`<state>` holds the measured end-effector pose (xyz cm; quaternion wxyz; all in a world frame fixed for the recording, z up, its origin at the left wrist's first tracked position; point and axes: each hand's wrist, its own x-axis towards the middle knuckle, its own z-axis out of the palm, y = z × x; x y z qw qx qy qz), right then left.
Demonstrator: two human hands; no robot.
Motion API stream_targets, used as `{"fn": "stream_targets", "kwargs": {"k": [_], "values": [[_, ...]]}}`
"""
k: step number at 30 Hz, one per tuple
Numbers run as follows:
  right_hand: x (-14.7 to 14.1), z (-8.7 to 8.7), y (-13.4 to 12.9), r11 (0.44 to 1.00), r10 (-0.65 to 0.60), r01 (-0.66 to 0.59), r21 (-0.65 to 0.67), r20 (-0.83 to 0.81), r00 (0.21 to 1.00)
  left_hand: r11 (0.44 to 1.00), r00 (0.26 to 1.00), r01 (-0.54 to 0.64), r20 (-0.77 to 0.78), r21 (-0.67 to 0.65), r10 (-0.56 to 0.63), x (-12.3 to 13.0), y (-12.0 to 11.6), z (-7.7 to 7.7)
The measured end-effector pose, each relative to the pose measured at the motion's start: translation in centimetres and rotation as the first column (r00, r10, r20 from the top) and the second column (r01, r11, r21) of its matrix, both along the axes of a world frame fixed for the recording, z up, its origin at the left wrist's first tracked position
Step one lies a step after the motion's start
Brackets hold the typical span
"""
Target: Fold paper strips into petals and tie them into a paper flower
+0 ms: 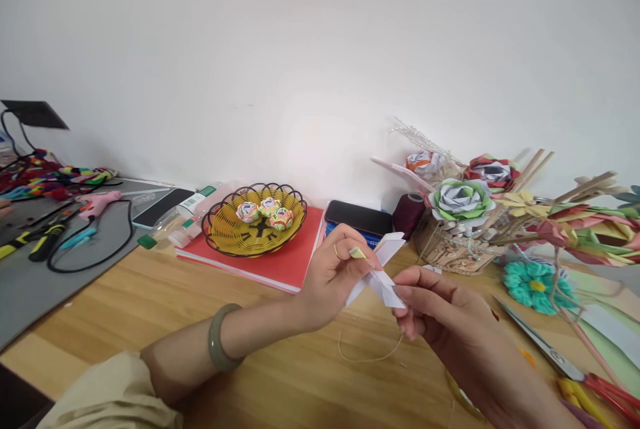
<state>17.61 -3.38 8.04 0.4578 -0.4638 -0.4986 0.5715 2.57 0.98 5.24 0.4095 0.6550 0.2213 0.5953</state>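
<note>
Folded white paper strips (384, 286), crossing each other, are held up over the table between my two hands. My left hand (336, 276), with a ring and a bangle on that arm, pinches the upper left of the folded paper; a yellow-green bit of it shows by the fingers. With thumb and fingers closed, my right hand (440, 309) grips the lower right end of the same paper. Below them a thin tan string (370, 360) curves on the wooden table (280, 376). Part of the paper is hidden behind my fingers.
Ahead, a yellow woven basket (235, 239) holds 3 paper flowers on red paper (295, 269). A phone (359, 217) lies behind my hands. Paper roses (461, 202) stand right, above open scissors (545, 346). A pink glue gun (97, 204) and pliers (47, 239) lie left.
</note>
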Motion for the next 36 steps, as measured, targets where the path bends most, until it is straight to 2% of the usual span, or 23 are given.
{"fn": "stream_targets", "kwargs": {"k": [2,3,5,6,7,8,10,13,16,18,20,22,24,26,29,32,36], "values": [[0.3,0.0,0.1,0.988,-0.093,0.079,0.132,0.101,0.991,0.984,0.99,0.111,0.107,-0.14,-0.096,0.1,0.2,0.2],[0.5,-0.1,0.3,0.958,-0.186,0.139,0.253,0.174,0.967,0.954,0.972,0.191,0.18,-0.232,-0.151,0.2,0.3,0.3],[1.0,-0.1,0.6,0.833,-0.387,0.191,0.52,0.3,0.872,0.842,0.911,0.373,0.326,-0.39,-0.253,0.4,0.4,0.4],[1.2,-0.2,0.8,0.772,-0.448,0.158,0.616,0.351,0.822,0.779,0.875,0.451,0.387,-0.436,-0.291,0.5,0.3,0.4],[1.4,-0.3,1.0,0.733,-0.473,0.102,0.672,0.397,0.786,0.724,0.841,0.513,0.436,-0.461,-0.319,0.6,0.3,0.3],[1.5,-0.4,1.1,0.722,-0.463,0.04,0.691,0.439,0.771,0.685,0.814,0.558,0.472,-0.469,-0.339,0.6,0.2,0.2],[1.6,-0.6,1.3,0.755,-0.369,-0.046,0.654,0.482,0.795,0.641,0.784,0.603,0.501,-0.475,-0.367,0.7,0.2,-0.1],[1.4,-0.6,1.3,0.799,-0.267,-0.084,0.595,0.477,0.837,0.635,0.818,0.572,0.423,-0.519,-0.39,0.7,0.4,-0.4],[1.2,-0.4,1.1,0.76,-0.339,-0.084,0.645,0.503,0.795,0.74,0.904,0.428,0.243,-0.519,-0.352,0.4,0.7,-0.2],[1.2,-0.2,1.0,0.709,-0.395,-0.102,0.697,0.513,0.762,0.825,0.946,0.317,0.099,-0.468,-0.308,0.3,0.7,0.3],[1.2,-0.2,0.9,0.641,-0.441,-0.129,0.757,0.501,0.745,0.88,0.958,0.236,-0.052,-0.411,-0.281,0.2,0.6,0.9],[1.1,-0.3,0.8,0.559,-0.489,-0.159,0.814,0.478,0.73,0.94,0.957,0.11,-0.222,-0.324,-0.189,0.2,0.3,1.3],[1.1,-0.4,0.7,0.492,-0.53,-0.192,0.849,0.468,0.708,0.974,0.941,-0.011,-0.331,-0.224,-0.066,0.2,0.1,1.3],[1.0,-0.5,0.7,0.456,-0.558,-0.211,0.864,0.463,0.688,0.989,0.923,-0.095,-0.383,-0.114,0.044,0.2,0.0,1.0],[1.0,-0.4,0.7,0.424,-0.606,-0.204,0.883,0.444,0.66,0.983,0.924,-0.139,-0.342,0.119,0.172,0.1,0.1,0.6],[1.0,-0.3,0.5,0.391,-0.631,-0.219,0.894,0.433,0.644,0.916,0.945,-0.136,-0.228,0.377,0.234,0.0,0.1,0.4],[1.1,-0.6,0.2,0.347,-0.638,-0.26,0.901,0.43,0.638,0.829,0.942,-0.16,-0.17,0.536,0.291,0.0,0.0,0.4]]}}
